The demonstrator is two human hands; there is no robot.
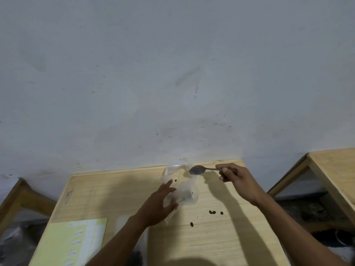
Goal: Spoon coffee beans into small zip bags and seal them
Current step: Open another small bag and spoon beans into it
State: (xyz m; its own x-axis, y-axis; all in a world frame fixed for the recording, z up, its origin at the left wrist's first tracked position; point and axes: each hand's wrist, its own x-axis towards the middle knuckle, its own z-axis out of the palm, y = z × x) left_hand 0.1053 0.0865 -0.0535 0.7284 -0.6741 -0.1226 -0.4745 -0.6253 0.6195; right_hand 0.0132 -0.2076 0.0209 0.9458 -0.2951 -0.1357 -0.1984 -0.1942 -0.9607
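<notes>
Over the table (221, 239), right hand (237, 179) pinches spoon (197, 170).

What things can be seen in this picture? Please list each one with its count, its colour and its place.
plastic bag: one, clear, crumpled, far middle of the table, a few dark beans inside
spoon: one, grey metal, held over the top of the bag
loose coffee beans: about four, dark brown, on the table right of the bag
paper sheets: a stack, pale green and white, near left corner of the table
table: one, light wood, against the wall
side tables: two, light wood, one at each edge of the view
wall: grey-white, marked, behind the tables
left hand: fingers spread, at the left side of the bag
right hand: grips the spoon handle
</notes>
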